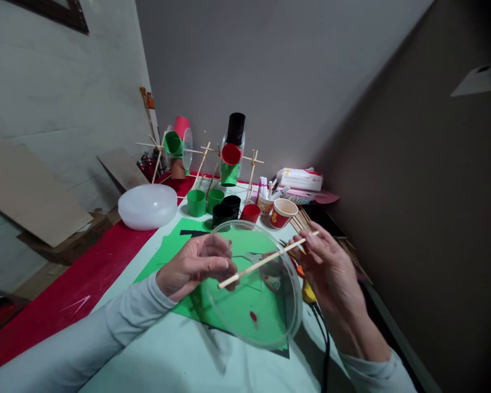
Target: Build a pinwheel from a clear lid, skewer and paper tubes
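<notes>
Clear round lid (245, 300): held over green sheet (168, 251), just below view centre. Gripped at 9 to 10 o'clock on rim by left hand (198, 263), thumb on near side, fingers curled behind and showing through plastic, closed down on the edge. Wooden stick (262, 263) across front of lid, slanting from 8 o'clock up to 2 o'clock. Upper end pinched at 2 o'clock in right hand (329, 270), thumb and fingertips together on it. Lower end right by left fingertips; contact there: can't tell. Same for stick against lid. From lid, at 11 to 12 o'clock: short green tubes (196, 203), black tubes (222, 216), red tube (251, 213). Behind those, stick frame (251, 170) with coloured tubes mounted. At 1 o'clock: paper cup (284, 214), marker cup (265, 204) just beside, tissue pack (299, 179) farther out. At 10 o'clock: translucent white rounded object (147, 207). At 3 o'clock, partly behind right hand: yellow tool (309, 293). Black cord (326, 355) at 4 o'clock.
</notes>
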Available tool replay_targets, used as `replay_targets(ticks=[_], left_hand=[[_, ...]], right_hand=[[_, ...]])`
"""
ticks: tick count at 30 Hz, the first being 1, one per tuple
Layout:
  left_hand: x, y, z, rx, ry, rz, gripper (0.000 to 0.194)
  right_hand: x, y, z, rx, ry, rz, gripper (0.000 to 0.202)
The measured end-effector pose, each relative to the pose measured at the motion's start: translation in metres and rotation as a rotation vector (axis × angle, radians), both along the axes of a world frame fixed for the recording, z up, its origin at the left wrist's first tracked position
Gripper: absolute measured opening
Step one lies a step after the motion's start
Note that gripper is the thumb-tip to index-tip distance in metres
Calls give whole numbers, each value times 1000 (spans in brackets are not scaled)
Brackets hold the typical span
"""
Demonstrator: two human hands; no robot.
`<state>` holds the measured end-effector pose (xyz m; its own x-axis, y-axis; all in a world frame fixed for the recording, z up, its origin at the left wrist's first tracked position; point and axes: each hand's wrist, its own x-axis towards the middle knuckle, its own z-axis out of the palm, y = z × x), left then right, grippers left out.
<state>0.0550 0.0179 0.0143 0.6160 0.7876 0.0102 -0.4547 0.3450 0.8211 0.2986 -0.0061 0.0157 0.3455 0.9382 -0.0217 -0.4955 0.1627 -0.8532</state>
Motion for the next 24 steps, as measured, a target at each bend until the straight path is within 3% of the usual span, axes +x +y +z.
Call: replay_targets(ticks=[3, 7, 9, 13, 17, 21, 24], left_hand=[[1, 0, -2, 22, -62, -68, 28], [-3, -5, -1, 33, -85, -128, 30], [-6, -5, 3, 36, -88, -136, 30], [-12, 3, 14, -45, 17, 61, 31], [-14, 8, 19, -65, 95, 222, 29], [-12, 4, 16, -54, 59, 268, 28], [-10, 1, 13, -62, 51, 255, 27]], right_hand=[[-4, 2, -3, -19, 38, -16, 55], [6, 12, -18, -59, 28, -39, 13], [22, 16, -16, -8, 8, -138, 6], [39, 9, 8, 202, -114, -263, 12], [11, -11, 19, 274, -475, -81, 11], [-21, -23, 9, 322, -951, 183, 19], [-31, -26, 3, 447, -1151, 284, 34]])
